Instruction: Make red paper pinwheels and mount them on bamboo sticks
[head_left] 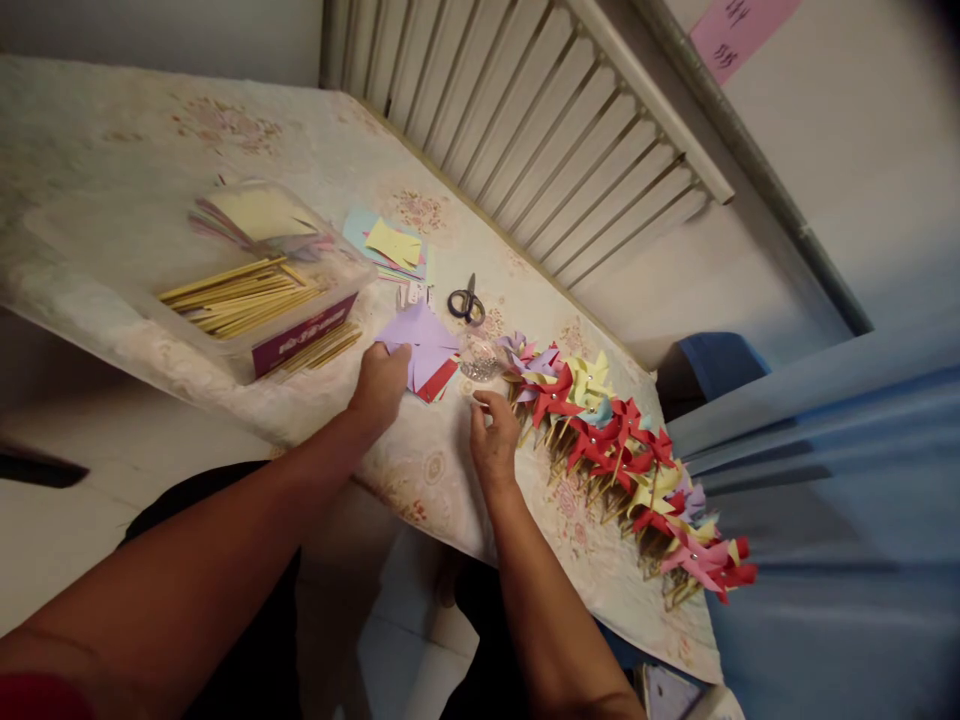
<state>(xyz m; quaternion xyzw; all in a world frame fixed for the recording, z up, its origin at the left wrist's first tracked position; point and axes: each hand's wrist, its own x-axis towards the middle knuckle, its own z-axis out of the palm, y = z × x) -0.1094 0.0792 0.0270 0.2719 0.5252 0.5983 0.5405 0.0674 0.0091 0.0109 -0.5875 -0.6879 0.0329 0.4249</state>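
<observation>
My left hand (382, 382) pinches the near left edge of a purple square of paper (421, 338), cut in from its corners. The purple paper lies over a red paper (439, 380) and other sheets. My right hand (495, 432) hovers just right of the papers, thumb and forefinger curled together; whatever they pinch is too small to make out. Beyond it lies a clear plastic bag (482, 360) of small shiny pieces. Finished paper pinwheels (592, 438) on sticks lie in a long row to the right, in red, yellow, pink and purple.
Black-handled scissors (466, 303) lie behind the purple paper. A clear plastic box (225, 345) on the left holds yellowish sticks (244, 297) and coloured paper. More sticks (322, 348) lie beside it. Cut paper sheets (394, 245) are stacked farther back, near a white railing (517, 150).
</observation>
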